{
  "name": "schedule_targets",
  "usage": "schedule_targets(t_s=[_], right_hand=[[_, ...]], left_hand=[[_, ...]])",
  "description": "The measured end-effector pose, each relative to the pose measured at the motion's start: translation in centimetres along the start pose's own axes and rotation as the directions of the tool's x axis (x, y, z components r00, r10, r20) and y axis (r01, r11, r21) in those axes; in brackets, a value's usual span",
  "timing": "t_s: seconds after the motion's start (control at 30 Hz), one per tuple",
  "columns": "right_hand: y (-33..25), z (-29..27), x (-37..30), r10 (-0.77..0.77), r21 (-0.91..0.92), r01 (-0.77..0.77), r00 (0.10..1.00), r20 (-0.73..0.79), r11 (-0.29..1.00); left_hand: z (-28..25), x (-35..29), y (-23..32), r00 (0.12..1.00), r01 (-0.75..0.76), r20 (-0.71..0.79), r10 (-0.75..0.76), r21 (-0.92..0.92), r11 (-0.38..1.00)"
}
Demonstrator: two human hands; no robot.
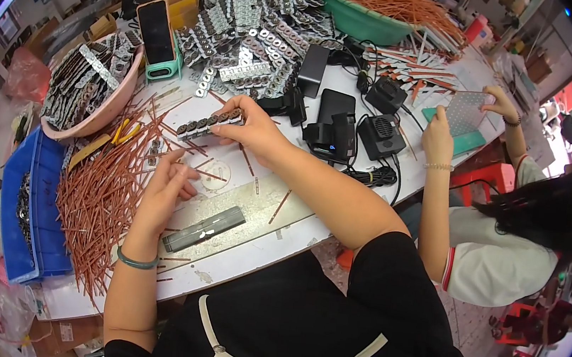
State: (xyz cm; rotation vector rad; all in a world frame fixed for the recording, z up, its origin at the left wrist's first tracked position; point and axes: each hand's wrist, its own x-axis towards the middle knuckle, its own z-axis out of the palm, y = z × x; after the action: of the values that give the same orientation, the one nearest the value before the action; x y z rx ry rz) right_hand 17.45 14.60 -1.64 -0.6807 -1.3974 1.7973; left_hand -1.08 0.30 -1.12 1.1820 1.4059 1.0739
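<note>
My right hand (256, 130) pinches a short metal strip set with a row of round brown pieces (201, 126), held above the table. My left hand (169, 184) is just below and left of it, fingers loosely bent and apart, nothing visible in them. It is next to a large heap of thin copper-coloured strips (97, 205). A small metal piece with round parts (154, 151) lies by that heap. In front of my hands a grey ridged block (205, 230) rests on a pale plate (268, 208).
Metal strips (254, 32) pile up at the back. A pink basin (93, 119), blue bin (39, 212) and green basin (362, 20) hold parts. A phone on a stand (155, 30) and black devices (335, 127) occupy the table. At right, a co-worker's hands hold a perforated plate (467, 114).
</note>
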Motion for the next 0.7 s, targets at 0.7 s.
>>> schedule_targets(t_s=[0.7], right_hand=[[-5.4, 2.0, 1.0, -0.133, -0.306, 0.110, 0.990, -0.055, 0.946]], left_hand=[[-0.5, -1.3, -1.3, 0.911, -0.410, 0.181, 0.371, 0.496, 0.766]])
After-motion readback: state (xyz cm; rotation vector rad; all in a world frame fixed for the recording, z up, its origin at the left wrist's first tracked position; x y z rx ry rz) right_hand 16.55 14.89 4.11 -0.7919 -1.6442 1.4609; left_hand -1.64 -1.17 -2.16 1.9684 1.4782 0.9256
